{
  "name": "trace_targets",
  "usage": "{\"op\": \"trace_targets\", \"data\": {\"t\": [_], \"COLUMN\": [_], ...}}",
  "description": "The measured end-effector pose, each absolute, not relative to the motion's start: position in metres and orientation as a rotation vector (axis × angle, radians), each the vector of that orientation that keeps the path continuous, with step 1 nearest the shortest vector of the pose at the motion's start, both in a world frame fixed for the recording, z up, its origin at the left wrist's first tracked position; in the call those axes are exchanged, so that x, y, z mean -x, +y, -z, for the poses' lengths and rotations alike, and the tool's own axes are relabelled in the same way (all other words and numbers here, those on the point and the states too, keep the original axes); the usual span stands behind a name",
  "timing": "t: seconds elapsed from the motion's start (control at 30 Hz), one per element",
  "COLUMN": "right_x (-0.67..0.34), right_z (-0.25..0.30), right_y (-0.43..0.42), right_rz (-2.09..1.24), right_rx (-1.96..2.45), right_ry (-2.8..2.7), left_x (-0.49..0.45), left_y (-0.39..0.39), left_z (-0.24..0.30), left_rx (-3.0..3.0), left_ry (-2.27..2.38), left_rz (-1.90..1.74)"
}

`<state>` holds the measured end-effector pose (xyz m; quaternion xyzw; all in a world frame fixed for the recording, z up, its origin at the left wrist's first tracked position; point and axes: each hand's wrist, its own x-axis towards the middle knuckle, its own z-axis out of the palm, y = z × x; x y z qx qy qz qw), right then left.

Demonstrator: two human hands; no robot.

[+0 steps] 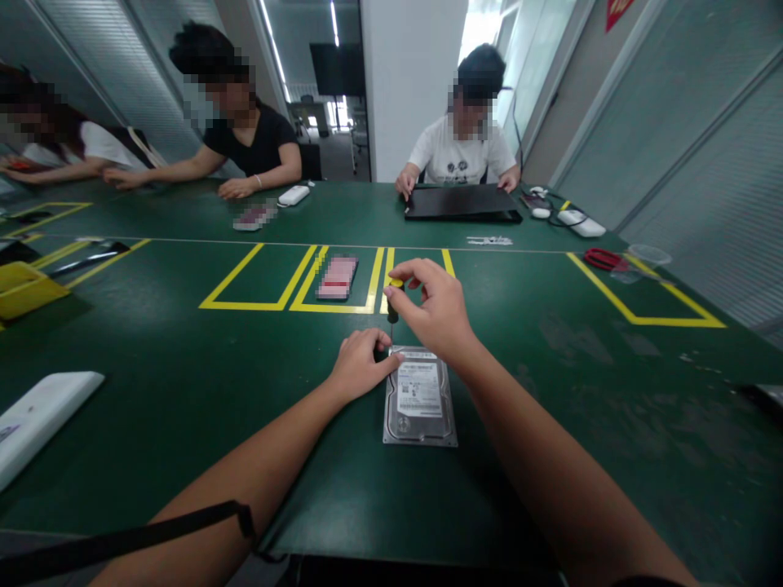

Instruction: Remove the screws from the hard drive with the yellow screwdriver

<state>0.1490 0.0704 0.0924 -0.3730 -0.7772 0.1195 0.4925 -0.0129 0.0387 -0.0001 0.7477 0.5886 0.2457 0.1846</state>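
Observation:
A silver hard drive with a white label lies flat on the green table in front of me. My right hand is closed round the yellow-and-black handle of a small screwdriver, which stands upright with its tip at the drive's far left corner. My left hand is curled at that same corner, its fingers pinched against the drive's edge beside the screwdriver tip.
Yellow tape boxes mark the table; a pink-and-red item lies in one. A yellow bin and a white device are at the left. Red scissors lie at the right. Three people sit at the far side, one with a black laptop.

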Motion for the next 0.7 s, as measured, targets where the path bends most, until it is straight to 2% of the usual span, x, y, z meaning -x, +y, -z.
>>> {"op": "trace_targets", "data": {"t": [0.7], "right_x": [-0.1477], "right_z": [-0.0928], "right_y": [0.0672], "right_rz": [-0.273], "right_rx": [0.954], "right_ry": [-1.863], "left_x": [0.0132], "left_y": [0.0393], "left_z": [0.0021], "left_rx": [-2.11], "left_ry": [1.656], "left_rz": [-0.698]}}
